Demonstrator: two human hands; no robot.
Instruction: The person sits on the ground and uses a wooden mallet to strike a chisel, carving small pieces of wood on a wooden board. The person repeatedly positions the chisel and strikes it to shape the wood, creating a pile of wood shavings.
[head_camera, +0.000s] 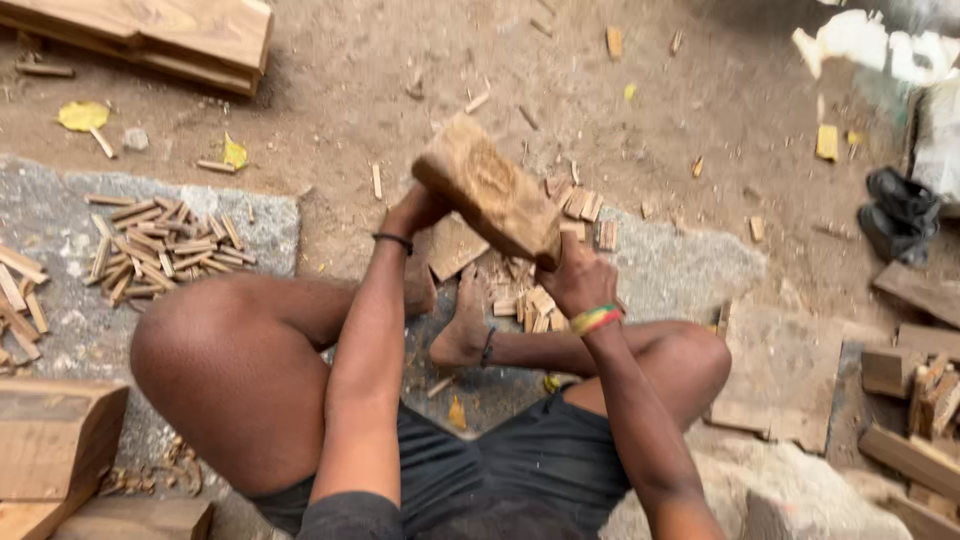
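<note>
Right hand (575, 280) closed around the near, lower end of a wooden mallet (490, 188), which slants up and away to the left, held off the ground. Left hand (415, 210) closed on something at the mallet's far left edge; what it holds is hidden. Just beneath the grip: split wood pieces (535, 305) and a bare foot (462, 335); a stick pile (165, 248) lies well left.

Single head view, looking steeply down, close over seated lap.
</note>
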